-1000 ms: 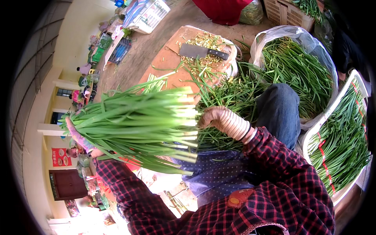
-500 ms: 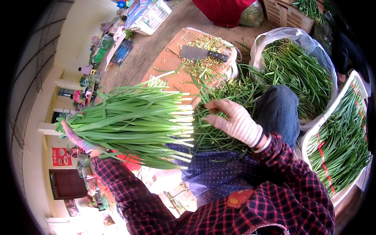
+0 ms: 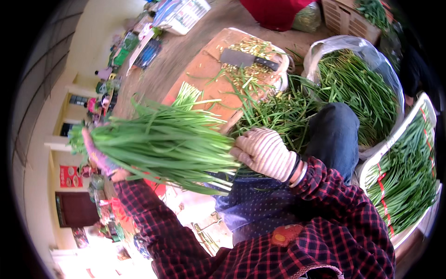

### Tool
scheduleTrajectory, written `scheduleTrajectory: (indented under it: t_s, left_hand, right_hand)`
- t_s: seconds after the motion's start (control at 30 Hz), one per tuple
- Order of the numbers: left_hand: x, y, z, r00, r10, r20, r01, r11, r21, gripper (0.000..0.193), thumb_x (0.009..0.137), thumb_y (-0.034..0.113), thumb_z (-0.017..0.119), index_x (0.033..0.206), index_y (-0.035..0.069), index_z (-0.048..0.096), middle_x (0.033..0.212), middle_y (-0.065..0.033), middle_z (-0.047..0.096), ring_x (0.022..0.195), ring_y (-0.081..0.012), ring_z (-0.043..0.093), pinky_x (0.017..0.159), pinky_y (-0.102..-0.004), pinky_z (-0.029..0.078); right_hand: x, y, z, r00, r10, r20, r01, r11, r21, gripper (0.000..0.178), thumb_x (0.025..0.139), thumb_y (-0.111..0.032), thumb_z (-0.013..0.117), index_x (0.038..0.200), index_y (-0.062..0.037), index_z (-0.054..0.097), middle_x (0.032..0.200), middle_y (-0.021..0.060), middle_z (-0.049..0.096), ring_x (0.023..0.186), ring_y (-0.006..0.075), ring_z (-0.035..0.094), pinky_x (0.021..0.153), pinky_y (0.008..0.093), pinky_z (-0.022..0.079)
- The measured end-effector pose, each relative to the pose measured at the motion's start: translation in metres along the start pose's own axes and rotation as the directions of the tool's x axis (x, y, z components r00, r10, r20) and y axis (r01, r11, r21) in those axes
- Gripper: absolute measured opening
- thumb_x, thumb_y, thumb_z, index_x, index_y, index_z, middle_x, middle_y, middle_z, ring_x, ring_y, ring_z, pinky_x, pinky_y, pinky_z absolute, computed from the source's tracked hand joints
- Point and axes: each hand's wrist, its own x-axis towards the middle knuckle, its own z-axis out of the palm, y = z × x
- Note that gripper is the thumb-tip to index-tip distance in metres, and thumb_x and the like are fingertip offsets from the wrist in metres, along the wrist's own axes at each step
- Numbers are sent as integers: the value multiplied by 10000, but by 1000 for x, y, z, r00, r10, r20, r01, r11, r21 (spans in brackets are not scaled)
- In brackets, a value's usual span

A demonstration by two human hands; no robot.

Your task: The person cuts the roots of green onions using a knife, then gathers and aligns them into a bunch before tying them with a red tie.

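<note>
My left hand (image 3: 98, 156), in a purple patterned glove, is wrapped around the leafy end of a thick bunch of garlic chives (image 3: 162, 139). The bunch lies sideways in the air, its pale cut ends toward the right. My right hand (image 3: 269, 153), in a white striped knit glove, is closed at those ends, thumb and fingers pressed together on the stalk tips. How many stalks it pinches is hidden. Beyond the bunch, a cleaver (image 3: 248, 59) with a black handle lies on a brown board (image 3: 200, 69) strewn with chopped pale stem bits.
Loose chives (image 3: 278, 114) are heaped between the board and my knee (image 3: 334, 135). A clear plastic bag (image 3: 325, 44) full of chives stands at the right. Nearer sits a white crate (image 3: 367, 174) of chives tied with red strips. Another crate (image 3: 346, 21) stands far right.
My right hand has moved left and down onto the cut ends, and its fingers have closed. The bunch has shifted slightly right and is blurred. My left hand keeps its hold.
</note>
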Motion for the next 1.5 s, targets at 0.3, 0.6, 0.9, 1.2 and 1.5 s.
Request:
scheduleTrajectory:
  t_s: [0.3, 0.6, 0.9, 1.2, 1.5]
  left_hand:
    - [34, 15, 13, 993, -42, 106, 43, 999, -2, 285, 948, 323, 541, 906, 54, 625, 872, -93, 678, 805, -252, 644, 787, -376, 523]
    - [68, 8, 62, 993, 118, -24, -117, 993, 4, 278, 937, 227, 574, 1096, -1, 580, 1016, -139, 648, 903, -277, 638, 837, -412, 522]
    - [84, 1, 119, 999, 13, 33, -10, 998, -67, 329, 959, 283, 518, 1087, -15, 575, 1069, -175, 648, 937, -350, 633, 873, -483, 505]
    - [81, 9, 135, 1000, 19, 5, -19, 998, -64, 381, 950, 302, 528, 1151, -21, 553, 1133, -170, 630, 997, -341, 616, 921, -471, 478]
    - [91, 2, 141, 999, 40, 11, -40, 999, 0, 368, 950, 324, 523, 1117, 0, 573, 1074, -152, 661, 938, -333, 644, 839, -444, 519]
  right_hand:
    - [-21, 44, 18, 868, 495, 40, -320, 497, 806, 215, 933, -163, 580, 883, 35, 647, 683, 1, 561, 646, 87, 468, 617, 259, 418]
    - [-42, 5, 48, 845, 243, 477, -450, 804, 389, 183, 876, -158, 658, 960, 4, 677, 767, 111, 683, 749, 189, 673, 695, 289, 517]
    - [66, -13, 114, 711, 80, 699, -452, -709, 541, 291, 910, -388, 614, 938, -99, 612, 645, -20, 556, 515, 138, 489, 487, 279, 427]
    - [5, 37, 109, 720, 568, 399, -655, 367, 660, 271, 835, -293, 613, 875, -36, 691, 587, 62, 602, 519, 184, 554, 519, 298, 441]
    - [24, -9, 42, 888, 321, 330, -342, 940, 7, 434, 878, -388, 599, 1145, -47, 617, 835, 175, 667, 766, 322, 659, 691, 399, 533]
